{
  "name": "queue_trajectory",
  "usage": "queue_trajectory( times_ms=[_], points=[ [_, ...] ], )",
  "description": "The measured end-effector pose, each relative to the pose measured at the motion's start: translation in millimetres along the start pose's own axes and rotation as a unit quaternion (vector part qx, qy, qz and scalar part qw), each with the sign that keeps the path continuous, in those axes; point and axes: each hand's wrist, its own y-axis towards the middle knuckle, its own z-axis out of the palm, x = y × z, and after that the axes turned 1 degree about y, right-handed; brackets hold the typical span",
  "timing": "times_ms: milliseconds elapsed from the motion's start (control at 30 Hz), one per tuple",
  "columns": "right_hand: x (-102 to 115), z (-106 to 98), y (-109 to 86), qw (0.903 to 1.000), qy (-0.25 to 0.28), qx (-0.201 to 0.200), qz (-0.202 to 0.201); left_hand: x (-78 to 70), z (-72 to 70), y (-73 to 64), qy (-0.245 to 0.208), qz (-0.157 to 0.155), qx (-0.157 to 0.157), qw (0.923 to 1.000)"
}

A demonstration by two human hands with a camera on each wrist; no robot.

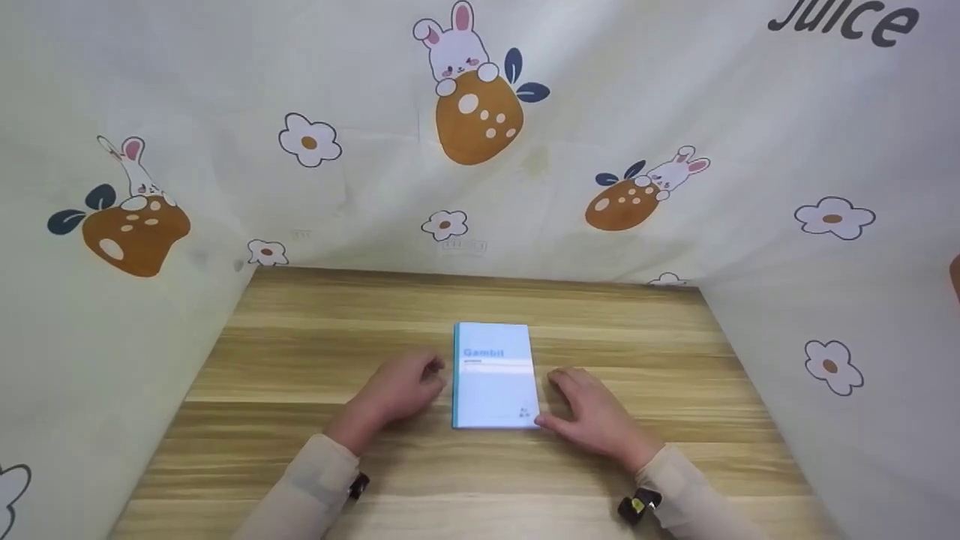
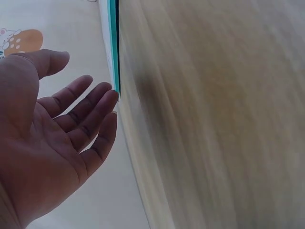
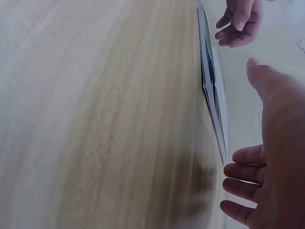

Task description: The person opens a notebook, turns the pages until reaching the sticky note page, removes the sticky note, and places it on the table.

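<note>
A white notebook (image 1: 495, 382) with a teal spine and the word "Gambit" on its cover lies closed on the wooden table. Left of its spine is my left hand (image 1: 405, 386), fingers loosely bent and holding nothing. The left wrist view shows that palm (image 2: 47, 143) facing the teal spine (image 2: 113, 47). On the other side, my right hand (image 1: 592, 412) has its fingers spread, with the thumb tip at the notebook's lower right corner; whether it touches, I cannot tell. In the right wrist view the notebook's page edges (image 3: 209, 81) part slightly in the middle.
The wooden tabletop (image 1: 315, 315) extends around the notebook. Pale cloth walls (image 1: 360, 202) printed with rabbits and flowers enclose it at the back, left and right. A small black device (image 1: 639, 506) is worn on the right wrist, another (image 1: 358, 486) on the left.
</note>
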Motion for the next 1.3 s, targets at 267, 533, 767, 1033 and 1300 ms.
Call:
queue_trajectory(
  times_ms=[267,533,767,1033,1300],
  points=[
    [7.8,5.4,3.0,0.9995,-0.027,0.012,-0.007,4.0,0.4,-1.0,0.01,0.0,0.009,0.9999],
    [13.5,16.3,4.2,0.9987,-0.023,0.046,0.007,4.6,0.9,-0.1,0.007,-0.015,0.019,0.9997],
    [16.8,18.7,3.4,0.9988,-0.021,0.043,0.011,4.9,1.8,0.5,0.001,0.001,0.018,0.9998],
    [20.2,12.4,5.3,0.9994,-0.026,0.024,0.0,-0.4,3.1,0.9,0.009,0.003,0.017,0.9998],
    [26.0,-0.2,10.3,0.9995,-0.024,0.018,0.004,-15.7,6.9,4.7,-0.005,0.038,0.036,0.9986]
  ],
)
